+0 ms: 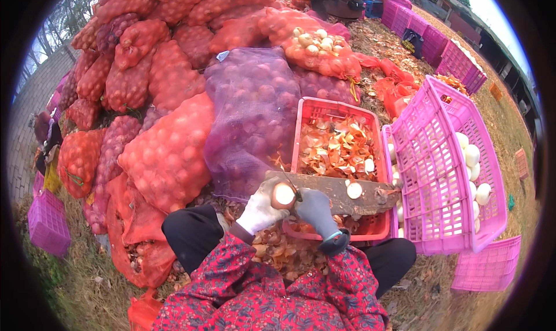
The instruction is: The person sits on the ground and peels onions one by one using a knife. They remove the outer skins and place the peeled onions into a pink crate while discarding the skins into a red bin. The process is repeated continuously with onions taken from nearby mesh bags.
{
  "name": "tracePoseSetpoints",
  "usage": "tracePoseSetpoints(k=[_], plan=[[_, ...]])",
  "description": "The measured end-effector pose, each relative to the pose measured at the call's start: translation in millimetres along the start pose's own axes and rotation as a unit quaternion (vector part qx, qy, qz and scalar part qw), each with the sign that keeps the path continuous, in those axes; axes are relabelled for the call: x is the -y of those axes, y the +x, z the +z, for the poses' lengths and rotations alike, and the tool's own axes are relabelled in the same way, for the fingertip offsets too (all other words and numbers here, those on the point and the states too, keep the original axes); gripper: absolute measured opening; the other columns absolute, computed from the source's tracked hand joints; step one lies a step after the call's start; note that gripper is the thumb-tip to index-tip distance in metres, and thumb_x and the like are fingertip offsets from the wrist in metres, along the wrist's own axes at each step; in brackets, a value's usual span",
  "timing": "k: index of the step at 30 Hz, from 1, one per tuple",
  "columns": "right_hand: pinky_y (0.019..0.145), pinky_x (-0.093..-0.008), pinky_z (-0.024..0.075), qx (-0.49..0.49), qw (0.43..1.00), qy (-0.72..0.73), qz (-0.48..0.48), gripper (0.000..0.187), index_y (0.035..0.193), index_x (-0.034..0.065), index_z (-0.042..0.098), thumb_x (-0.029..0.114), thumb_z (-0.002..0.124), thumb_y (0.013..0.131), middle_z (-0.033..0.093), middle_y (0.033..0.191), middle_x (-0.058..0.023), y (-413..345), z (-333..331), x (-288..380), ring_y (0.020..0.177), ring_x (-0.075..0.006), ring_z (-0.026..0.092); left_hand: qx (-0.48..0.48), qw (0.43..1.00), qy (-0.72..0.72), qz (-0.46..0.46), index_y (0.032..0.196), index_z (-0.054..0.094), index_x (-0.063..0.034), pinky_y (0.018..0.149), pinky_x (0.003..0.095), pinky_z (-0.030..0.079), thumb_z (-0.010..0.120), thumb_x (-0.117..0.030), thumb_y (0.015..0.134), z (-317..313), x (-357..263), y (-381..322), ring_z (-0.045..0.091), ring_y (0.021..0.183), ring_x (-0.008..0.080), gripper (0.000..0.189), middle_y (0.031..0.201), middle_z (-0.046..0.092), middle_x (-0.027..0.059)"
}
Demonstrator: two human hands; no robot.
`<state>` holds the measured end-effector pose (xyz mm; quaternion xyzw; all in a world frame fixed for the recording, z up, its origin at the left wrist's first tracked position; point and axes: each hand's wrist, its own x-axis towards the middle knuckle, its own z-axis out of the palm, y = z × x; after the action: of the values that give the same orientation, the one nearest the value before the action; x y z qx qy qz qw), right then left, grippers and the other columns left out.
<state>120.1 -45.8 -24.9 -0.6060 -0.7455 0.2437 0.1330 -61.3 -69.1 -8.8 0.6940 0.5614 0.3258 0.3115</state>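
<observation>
My left hand, in a white glove, grips an onion whose pale cut face shows upward. My right hand, gloved in grey, is closed around a small knife. The dark blade reaches up beside the onion, partly hidden by it and the hand. Both hands meet at the left end of a worn wooden board. That board lies across a red plastic crate holding loose onion skins. On the board rests a cut onion piece.
At right, a tilted pink crate contains peeled onions. A purple mesh sack and a red mesh sack, both full of onions, stand ahead, before a heap of sacks. Another person crouches at the back. Pink crates line the right.
</observation>
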Motion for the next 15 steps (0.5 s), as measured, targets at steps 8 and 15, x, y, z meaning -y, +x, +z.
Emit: tracePoseSetpoints(k=[8, 15], plan=[[0.065, -0.0499, 0.0524, -0.215, 0.975, -0.042, -0.036, 0.016, 0.085, 0.0039, 0.063, 0.02, 0.063, 0.084, 0.068, 0.074, -0.0197, -18, -24, -3, 0.07, -0.0387, 0.069, 0.063, 0.861, -0.488, -0.132, 0.135, 0.053, -0.0052, 0.102, 0.0375, 0.05, 0.09, -0.016, 0.062, 2, 9, 5, 0.06, 0.117, 0.0257, 0.083, 0.126, 0.059, 0.0123], [0.05, -0.0339, 0.048, -0.139, 0.947, 0.239, 0.161, 0.029, 0.091, 0.0003, 0.067, 0.029, 0.064, 0.094, 0.065, 0.065, -0.0086, -28, -57, -42, 0.052, -0.0206, 0.062, 0.008, 0.791, -0.604, -0.1, 0.135, 0.052, -0.0032, 0.1, 0.0357, 0.05, 0.094, -0.032, 0.062, 6, -8, 7, 0.059, 0.113, 0.0226, 0.089, 0.123, 0.058, 0.0099]])
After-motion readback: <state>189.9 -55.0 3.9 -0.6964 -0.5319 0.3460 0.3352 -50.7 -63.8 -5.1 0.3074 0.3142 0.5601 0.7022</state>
